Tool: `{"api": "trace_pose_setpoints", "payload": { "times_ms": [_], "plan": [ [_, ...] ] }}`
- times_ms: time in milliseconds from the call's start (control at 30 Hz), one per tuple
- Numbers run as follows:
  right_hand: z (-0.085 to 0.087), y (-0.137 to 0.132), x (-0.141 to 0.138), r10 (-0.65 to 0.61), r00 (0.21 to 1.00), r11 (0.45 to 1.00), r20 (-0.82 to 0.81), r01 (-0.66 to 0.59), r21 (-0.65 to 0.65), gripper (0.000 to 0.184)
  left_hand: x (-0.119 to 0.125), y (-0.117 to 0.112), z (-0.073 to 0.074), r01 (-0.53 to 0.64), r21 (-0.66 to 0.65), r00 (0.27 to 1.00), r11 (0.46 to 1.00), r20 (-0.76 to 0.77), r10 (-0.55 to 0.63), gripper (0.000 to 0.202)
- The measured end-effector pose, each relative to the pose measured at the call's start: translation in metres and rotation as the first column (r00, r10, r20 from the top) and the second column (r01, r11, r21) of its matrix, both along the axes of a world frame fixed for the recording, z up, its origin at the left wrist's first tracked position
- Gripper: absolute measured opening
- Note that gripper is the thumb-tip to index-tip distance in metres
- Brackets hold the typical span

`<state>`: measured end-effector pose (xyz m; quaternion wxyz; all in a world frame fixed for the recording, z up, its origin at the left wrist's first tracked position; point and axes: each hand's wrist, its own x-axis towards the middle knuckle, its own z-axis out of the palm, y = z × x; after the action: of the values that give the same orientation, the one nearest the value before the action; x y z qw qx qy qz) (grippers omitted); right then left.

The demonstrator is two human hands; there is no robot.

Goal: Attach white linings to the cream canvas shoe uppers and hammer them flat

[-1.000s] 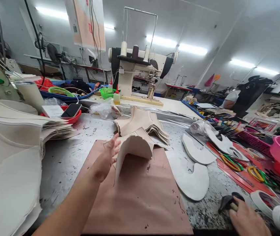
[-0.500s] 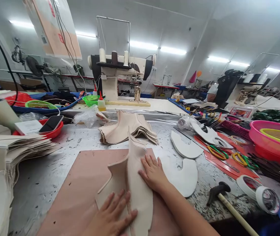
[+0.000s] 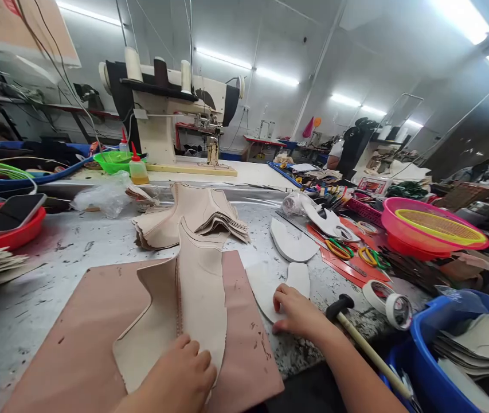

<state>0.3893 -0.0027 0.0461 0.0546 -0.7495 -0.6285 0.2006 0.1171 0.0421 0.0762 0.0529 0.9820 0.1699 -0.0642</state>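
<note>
On a brown-pink mat (image 3: 76,321) lies a beige stitched leather piece (image 3: 203,292), spread out with a seam down its middle. My left hand (image 3: 179,373) has its fingers curled over the piece's near end by the seam; its fingertips are partly hidden. To the right, my right hand (image 3: 300,312) closes thumb and fingers around the near edge of a white U-shaped piece (image 3: 261,287), which lies flat beside the mat. Farther back is a second white curved piece (image 3: 293,244). A stack of beige leather pieces (image 3: 192,215) rests beyond the mat.
A hammer (image 3: 343,310) lies right of my right hand, with white tape rolls (image 3: 398,310) and scissors (image 3: 339,249) beyond. A blue bin (image 3: 425,332) holds beige pieces at the right. Behind stands a sewing machine (image 3: 158,135). A red tray (image 3: 33,226) with a phone sits left.
My right hand has left the leather piece and moved right to the white U-shaped piece. My left hand's spread fingers have curled in. The view has turned right.
</note>
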Motion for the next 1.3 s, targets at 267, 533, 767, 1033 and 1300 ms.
{"api": "trace_pose_setpoints", "payload": {
  "times_ms": [267, 533, 767, 1033, 1300],
  "plan": [
    [-0.004, 0.013, 0.017, 0.025, 0.993, 1.0, -0.117, -0.025, 0.001, 0.024, 0.09, 0.013, 0.005, 0.152, 0.086, 0.988, 0.985, -0.034, -0.149, 0.015],
    [-0.01, 0.013, 0.024, -0.09, 0.964, 0.975, -0.251, 0.136, 0.175, 0.011, 0.126, 0.014, -0.027, 0.157, 0.046, 0.986, 0.987, 0.042, -0.159, 0.066],
    [0.006, -0.004, 0.068, -0.331, 0.813, 0.703, -0.48, 0.551, 0.449, 0.014, 0.136, 0.013, -0.047, 0.117, -0.15, 0.993, 0.982, 0.048, -0.111, 0.101],
    [0.058, -0.038, 0.003, -0.171, 0.985, 0.442, -0.01, 0.086, 0.893, 0.005, 0.123, 0.037, 0.007, 0.063, -0.86, 0.916, 0.506, 0.251, 0.312, 0.091],
    [0.014, -0.003, -0.08, 0.014, 0.671, 0.887, -0.741, 0.334, 0.319, 0.052, 0.029, 0.025, 0.037, 0.341, -0.938, 0.103, -0.071, -0.038, 0.994, 0.054]
  ]
}}
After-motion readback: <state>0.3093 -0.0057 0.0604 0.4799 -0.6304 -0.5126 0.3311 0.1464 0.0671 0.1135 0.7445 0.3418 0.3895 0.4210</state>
